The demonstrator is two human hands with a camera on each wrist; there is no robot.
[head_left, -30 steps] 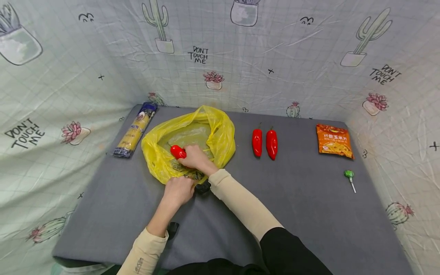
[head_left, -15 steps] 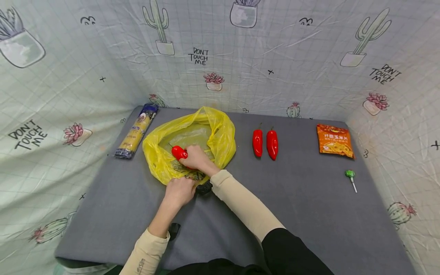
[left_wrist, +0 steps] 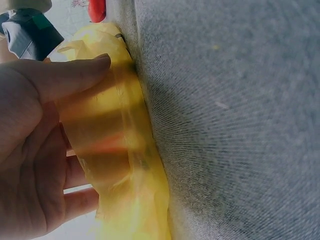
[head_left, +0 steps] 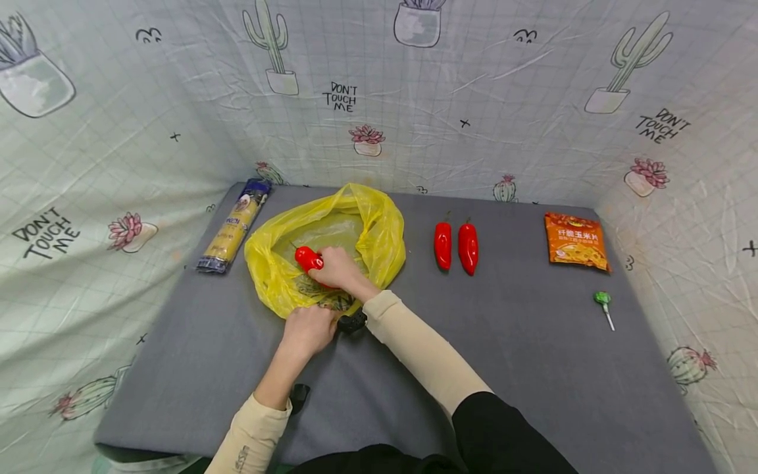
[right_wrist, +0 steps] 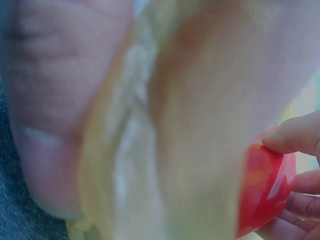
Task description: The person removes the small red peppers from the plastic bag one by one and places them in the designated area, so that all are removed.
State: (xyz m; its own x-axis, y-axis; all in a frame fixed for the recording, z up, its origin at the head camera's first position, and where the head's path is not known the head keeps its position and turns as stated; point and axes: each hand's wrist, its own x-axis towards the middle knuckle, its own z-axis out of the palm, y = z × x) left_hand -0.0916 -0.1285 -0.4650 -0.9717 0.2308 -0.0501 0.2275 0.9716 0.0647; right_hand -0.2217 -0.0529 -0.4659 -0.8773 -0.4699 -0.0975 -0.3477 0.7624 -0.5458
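A crinkled yellow plastic bag (head_left: 387, 227) lies with its mouth spread wide on the left half of the table. My left hand (head_left: 310, 329) pinches its near rim; in the left wrist view the thumb (left_wrist: 75, 77) presses outside the film while the fingers are behind it. Inside the bag's mouth, my right hand (head_left: 342, 268) grips a red chili pepper (head_left: 306, 257), its stem end poking out leftward. The right wrist view shows thumb and fingers around the shiny pepper (right_wrist: 267, 185), partly hidden by blurred film. Something dark-patterned (head_left: 336, 301) lies in the bag near the rim, its kind unclear.
Two more red chili peppers (head_left: 442, 245) lie side by side right of the bag. A pack of noodles (head_left: 234, 226) is at the left edge. Far right are an orange snack packet (head_left: 576, 241) and a green lollipop (head_left: 603, 299). Printed curtains (head_left: 414, 131) enclose the table's back and sides.
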